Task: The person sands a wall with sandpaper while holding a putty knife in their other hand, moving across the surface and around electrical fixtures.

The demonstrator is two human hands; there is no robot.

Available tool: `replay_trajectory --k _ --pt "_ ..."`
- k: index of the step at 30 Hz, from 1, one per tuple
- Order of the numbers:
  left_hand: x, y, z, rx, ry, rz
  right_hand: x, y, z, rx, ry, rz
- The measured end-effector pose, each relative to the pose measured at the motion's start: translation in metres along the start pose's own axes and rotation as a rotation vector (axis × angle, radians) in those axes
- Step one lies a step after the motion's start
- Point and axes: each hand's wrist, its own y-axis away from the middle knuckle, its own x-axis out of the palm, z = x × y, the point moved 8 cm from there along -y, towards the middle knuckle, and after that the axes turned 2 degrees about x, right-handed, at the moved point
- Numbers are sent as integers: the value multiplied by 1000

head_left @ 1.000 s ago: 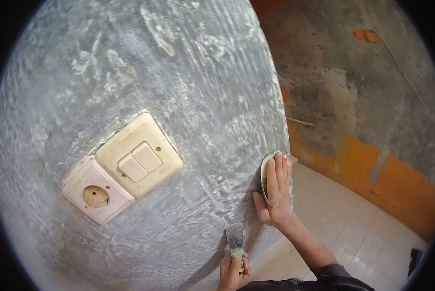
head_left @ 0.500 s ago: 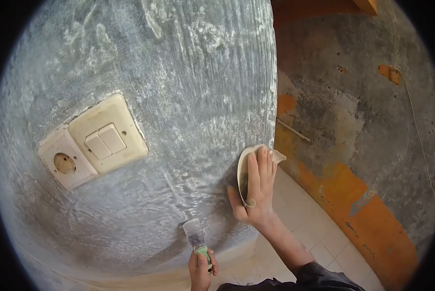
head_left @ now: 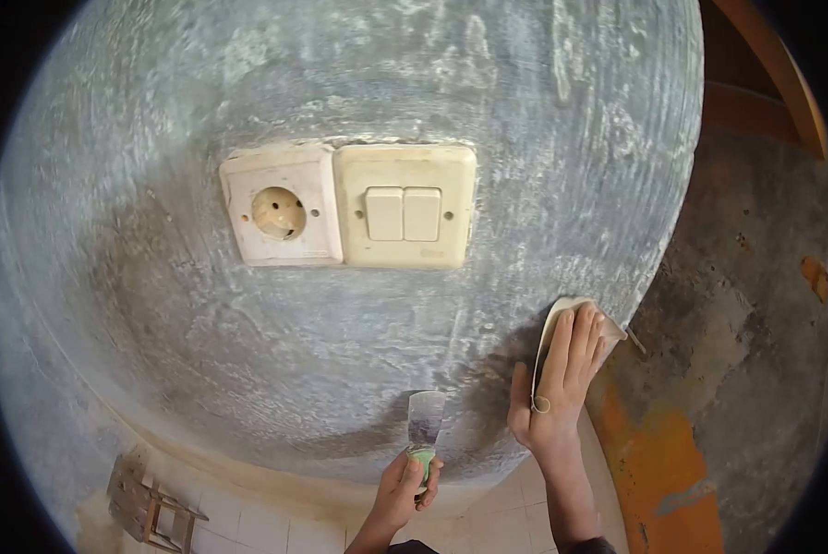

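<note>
My left hand (head_left: 405,487) is closed round the green handle of a putty knife (head_left: 425,420), whose thin metal blade points up against the grey wall (head_left: 340,369). To its right, my right hand (head_left: 562,383) lies with long fingers over a bent sheet of sandpaper (head_left: 545,346), pressing it to the wall near the corner edge. The sheet has a pale back, and its lower end curls by the palm. Its rubbing face is mostly hidden against the wall.
A socket (head_left: 238,198) and a double light switch (head_left: 404,254) sit in the wall above my hands. Past the corner is another wall (head_left: 737,314) with orange paint patches (head_left: 658,457). A wooden stool (head_left: 160,508) stands on the tiled floor (head_left: 266,526) at the lower left.
My view has turned left, so the switch plate shows more level and central and a stool has come into sight. Both hands keep their holds, near the same spots on the wall.
</note>
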Motion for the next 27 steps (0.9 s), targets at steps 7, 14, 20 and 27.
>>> replay_trajectory --k 7,14,20,27 --pt "-4 7 -3 -4 84 -54 82 114 22 90 -84 447" --pt "-6 11 -14 -17 74 -5 25 -5 46 -110 -42 303" --pt "-21 21 -20 47 77 -53 85 98 42 -22 -83 387" --pt "-47 34 -32 37 -117 -128 65 39 49 96 -42 573"
